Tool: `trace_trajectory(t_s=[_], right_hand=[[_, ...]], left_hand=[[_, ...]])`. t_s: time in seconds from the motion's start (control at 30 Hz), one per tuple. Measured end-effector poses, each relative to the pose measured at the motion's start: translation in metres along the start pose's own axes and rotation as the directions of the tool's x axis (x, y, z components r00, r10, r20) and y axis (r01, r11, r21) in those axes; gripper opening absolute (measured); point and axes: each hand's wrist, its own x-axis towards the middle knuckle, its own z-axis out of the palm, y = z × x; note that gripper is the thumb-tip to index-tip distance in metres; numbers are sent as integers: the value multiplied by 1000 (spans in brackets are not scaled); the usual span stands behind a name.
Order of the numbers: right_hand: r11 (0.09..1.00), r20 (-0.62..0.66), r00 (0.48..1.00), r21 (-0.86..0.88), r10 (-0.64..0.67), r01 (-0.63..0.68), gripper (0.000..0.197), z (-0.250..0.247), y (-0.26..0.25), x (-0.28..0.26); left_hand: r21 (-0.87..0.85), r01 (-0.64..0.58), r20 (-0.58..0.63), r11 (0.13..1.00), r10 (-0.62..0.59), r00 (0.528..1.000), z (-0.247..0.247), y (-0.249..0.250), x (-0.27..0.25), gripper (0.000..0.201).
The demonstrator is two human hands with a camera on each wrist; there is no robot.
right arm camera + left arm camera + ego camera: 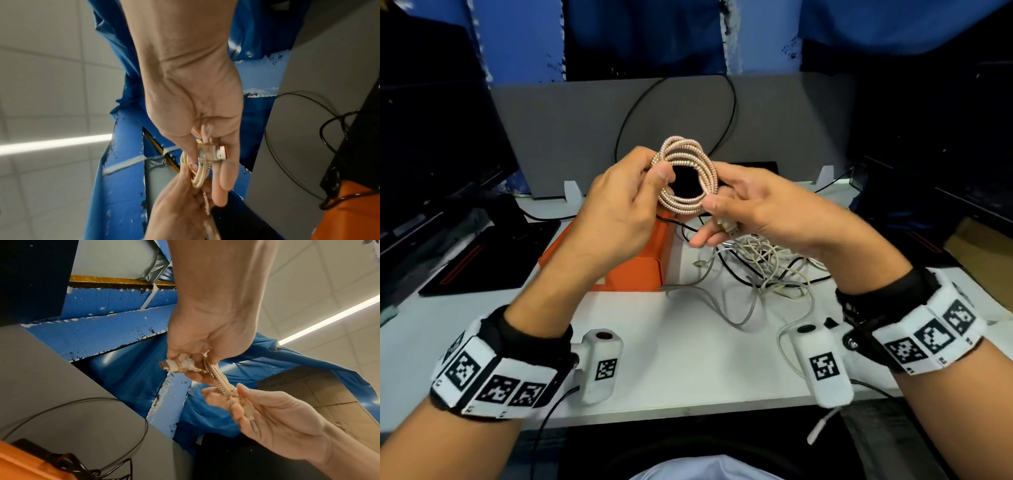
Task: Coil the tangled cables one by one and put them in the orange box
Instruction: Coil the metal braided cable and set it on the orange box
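— On the far left of the white table point(688, 359), what was seen?

— A black mat point(493, 253) was laid flat there, beside the orange box point(640, 270). The box was partly covered from the head view by the left hand point(616, 212), which was held in the air above it.

— How were that hand's fingers set?

— They were curled, and the left side of the rose-gold coiled cable point(688, 178) was pinched between the thumb and the fingers behind it.

— And the cable itself?

— It was wound into several round loops and held up between the two hands, above the table and clear of the box. It was not yet placed inside.

— Was anything noted in the box?

— From the left wrist a thin black cable point(72, 462) was seen lying in it, with one loop rising against the grey partition point(571, 130).

— What of the right hand point(763, 212)?

— The lower right of the coil was clamped between its thumb and forefinger. A pale plug point(727, 228) was held under the remaining fingers, which were loosely bent.

— And further right?

— A tangle of white and grey cables point(760, 270) was left on the table, below the right hand and just beside the box
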Motion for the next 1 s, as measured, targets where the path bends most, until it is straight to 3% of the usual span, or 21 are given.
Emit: trace_trajectory(t_s=[0.1, 0.23, 0.37, 0.5, 0.57, 0.63, 0.73, 0.93, 1.0], right_hand=[[999, 37, 998, 25, 48, -49, 61, -11, -6, -5], [997, 74, 994, -21, 82, -81, 32, -18, -10, -9], [959, 26, 998, 277, 56, -61, 32, -16, -16, -12], [939, 14, 1000, 345, -2, -3, 34, -5, -13, -8], [937, 22, 1000, 349, 12, -19, 32, 2, -10, -5], [933, 44, 999, 358, 26, -40, 31, 10, -9, -4], [928, 65, 998, 370, 24, -46, 31, 18, -7, -3], [913, -4, 1000, 408, 31, -27, 38, 41, 0, 3], [898, -17, 997, 436, 73, -58, 37, 46, 1, 4]], left_hand=[[-73, 15, -26, 997, -17, 1000, 5, 3, 0, 21], [-226, 88, -12, 970, -93, 996, 9, 4, -1, 25], [-285, 40, -53, 958, -57, 997, 4, 9, -2, 27], [-370, 102, -9, 923, -114, 993, -5, 2, 4, 30], [-563, 147, 63, 813, -136, 989, -6, -1, 5, 29], [-754, 180, 142, 632, -111, 984, -5, 0, 3, 36], [-881, 183, 164, 436, -81, 983, 1, 8, -3, 29], [-976, 123, 67, 182, -286, 956, 8, 20, -6, 15], [-982, 87, 26, 165, -336, 942, 9, 19, -5, 15]])
